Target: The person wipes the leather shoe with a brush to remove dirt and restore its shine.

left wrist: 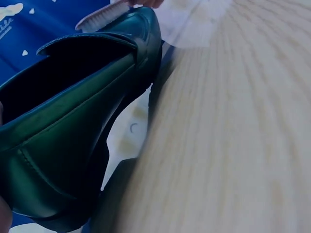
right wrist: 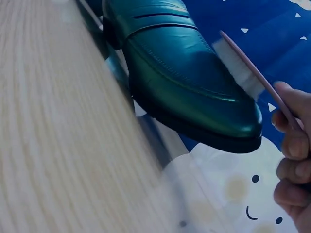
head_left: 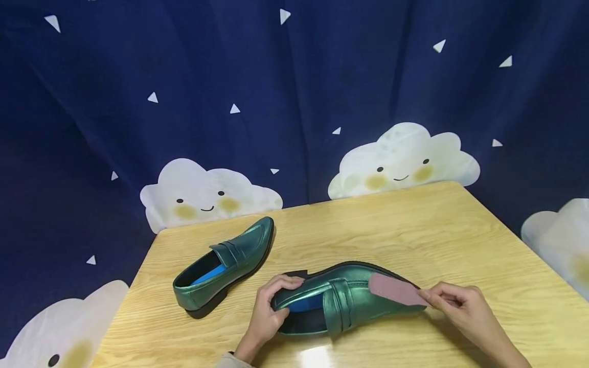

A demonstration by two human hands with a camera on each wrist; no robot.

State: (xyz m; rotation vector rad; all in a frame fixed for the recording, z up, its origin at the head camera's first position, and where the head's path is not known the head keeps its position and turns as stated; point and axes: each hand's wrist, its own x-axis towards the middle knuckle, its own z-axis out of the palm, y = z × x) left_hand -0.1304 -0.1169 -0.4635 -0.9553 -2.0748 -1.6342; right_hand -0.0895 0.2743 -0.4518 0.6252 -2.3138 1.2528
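A metallic green loafer [head_left: 363,296] lies tilted on its side near the table's front, its toe toward the right. My left hand [head_left: 271,306] grips it by the heel, with the thumb at the opening and fingers over the back. My right hand [head_left: 465,306] pinches the handle of a pink brush [head_left: 395,289]. White bristles [right wrist: 238,68] face the shoe's toe in the right wrist view and lie against or very close to its upper. In the left wrist view the loafer [left wrist: 63,111] shows its dark opening, and the brush [left wrist: 104,17] is over the toe.
A second green loafer [head_left: 225,266] with a blue insole stands upright to the left on the wooden table [head_left: 368,225]. Behind the table hangs a dark blue curtain [head_left: 207,61] with white triangles and smiling clouds.
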